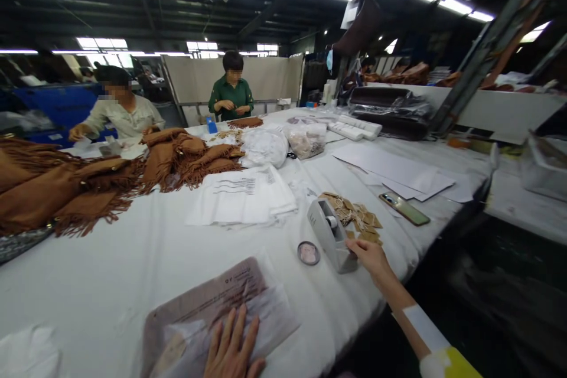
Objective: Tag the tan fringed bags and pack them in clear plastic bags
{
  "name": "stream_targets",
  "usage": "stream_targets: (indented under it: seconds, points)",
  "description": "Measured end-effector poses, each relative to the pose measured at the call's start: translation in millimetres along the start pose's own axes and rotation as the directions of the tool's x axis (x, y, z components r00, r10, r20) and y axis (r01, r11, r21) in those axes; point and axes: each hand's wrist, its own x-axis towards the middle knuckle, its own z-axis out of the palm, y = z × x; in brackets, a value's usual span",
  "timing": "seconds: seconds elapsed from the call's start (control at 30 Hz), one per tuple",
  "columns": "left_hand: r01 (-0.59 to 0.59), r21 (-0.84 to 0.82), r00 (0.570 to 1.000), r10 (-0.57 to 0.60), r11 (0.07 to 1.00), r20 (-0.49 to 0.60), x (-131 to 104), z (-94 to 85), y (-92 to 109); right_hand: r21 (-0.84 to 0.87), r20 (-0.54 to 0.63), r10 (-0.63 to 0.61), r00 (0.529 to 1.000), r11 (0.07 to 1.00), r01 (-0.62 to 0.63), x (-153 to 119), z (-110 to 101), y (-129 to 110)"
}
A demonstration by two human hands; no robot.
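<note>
My left hand (pixel 234 342) lies flat, fingers spread, on a clear plastic bag (pixel 279 319) with printed text. Inside the bag is a flat brown item (pixel 208 295) with rounded corners; my hand hides part of it. At the front end of a grey tape dispenser (pixel 328 236), my right hand (pixel 370 254) has its thumb and fingers pinched together. Whatever is between those fingertips is too small to make out. A small round dark-rimmed disc (pixel 308 253) lies left of the dispenser. Behind it is a heap of brown tags with strings (pixel 354 212).
Brown fringed bags (pixel 101 183) are piled at the left. White printed plastic bags (pixel 243 195) lie mid-table, with stuffed clear bags (pixel 305 139) behind. White sheets (pixel 394 168) and a phone (pixel 404 208) are at the right, near the table edge. Two people (pixel 233 91) work across the table.
</note>
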Motion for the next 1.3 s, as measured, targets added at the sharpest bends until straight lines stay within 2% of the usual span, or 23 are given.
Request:
stream_targets:
  seconds: [0.13,0.27,0.33,0.4,0.47,0.6,0.73,0.83,0.9,0.93,0.97,1.0,1.03,1.1,1.13,1.17,1.2,1.23,1.27,1.3]
  points:
    - [0.050,-0.025,0.999,-0.050,0.998,0.017,-0.5,0.5,7.1,0.038,-0.105,0.023,0.994,0.999,-0.019,-8.5,-6.6,-0.3]
    - [0.048,-0.032,0.999,-0.047,0.998,0.012,-0.5,-0.7,7.5,0.073,-0.216,0.047,0.975,0.997,-0.031,-32.7,-17.1,6.6]
    - [0.033,-0.025,0.999,-0.033,0.999,-0.005,0.1,-1.9,5.0,0.100,-0.189,0.074,0.979,0.993,-0.056,-47.2,-18.0,11.5]
    - [-0.014,-0.004,0.999,0.014,1.000,-0.032,1.0,-3.9,1.2,0.111,-0.085,0.114,0.990,0.988,-0.105,-58.3,-15.8,16.0]
    - [-0.074,0.027,0.995,0.075,0.997,-0.059,2.1,-6.1,-2.7,0.035,-0.030,0.119,0.992,0.992,-0.118,-63.7,-12.3,19.8]
    - [-0.109,0.062,0.991,0.113,0.992,-0.068,3.6,-9.2,-6.7,-0.170,-0.136,0.049,0.989,0.983,-0.072,-62.6,-7.7,27.2]
    - [-0.091,0.048,0.994,0.094,0.995,-0.061,4.1,-15.6,-5.2,-0.240,-0.164,0.062,0.985,0.966,-0.101,-70.0,-9.7,37.4]
    - [-0.074,0.026,0.997,0.074,0.997,-0.004,5.3,-27.2,-3.8,-0.279,-0.066,0.021,0.998,0.960,-0.039,-82.8,-9.2,28.3]
    - [-0.054,-0.003,0.997,0.054,0.999,0.045,7.2,-35.1,-3.9,-0.259,0.128,-0.077,0.989,0.960,0.108,-89.4,-4.6,2.1]
    - [-0.044,-0.021,0.997,0.045,0.999,0.064,8.3,-38.0,-4.3,-0.215,0.264,-0.144,0.954,0.955,0.203,-91.6,-1.0,-17.5]
    - [-0.033,-0.038,0.996,0.036,0.999,0.078,9.2,-40.0,-4.8,-0.150,0.405,-0.212,0.889,0.944,0.294,-93.3,3.6,-40.2]
    - [-0.025,-0.054,0.996,0.030,0.998,0.088,9.9,-41.1,-5.3,-0.066,0.555,-0.271,0.786,0.928,0.367,-94.4,8.9,-64.9]
    - [-0.018,-0.067,0.995,0.024,0.998,0.096,10.2,-41.5,-5.8,0.029,0.679,-0.320,0.661,0.911,0.411,-95.1,15.1,-89.7]
    - [-0.008,-0.090,0.994,0.018,0.996,0.108,10.2,-40.8,-6.4,0.226,0.850,-0.391,0.353,0.876,0.425,-94.9,30.7,-133.6]
    - [-0.003,-0.101,0.994,0.015,0.995,0.111,9.9,-40.0,-6.6,0.300,0.887,-0.410,0.214,0.862,0.410,-93.8,40.6,-150.3]
    - [-0.001,-0.112,0.993,0.014,0.994,0.114,9.6,-39.3,-6.7,0.347,0.902,-0.418,0.105,0.849,0.398,-92.0,52.1,-162.7]
    - [0.000,-0.122,0.993,0.014,0.993,0.116,9.3,-38.5,-7.0,0.371,0.907,-0.420,0.039,0.837,0.403,-89.7,64.9,-170.9]
    - [0.000,-0.130,0.993,0.015,0.991,0.117,9.0,-37.8,-7.3,0.368,0.907,-0.419,0.025,0.821,0.436,-87.1,78.9,-175.3]
    - [-0.001,-0.137,0.993,0.017,0.991,0.116,8.8,-37.3,-7.6,0.341,0.906,-0.419,0.054,0.802,0.490,-84.6,93.5,-176.8]
    - [-0.002,-0.142,0.993,0.019,0.990,0.115,8.7,-36.8,-8.1,0.301,0.900,-0.423,0.107,0.779,0.550,-82.6,108.3,-176.1]
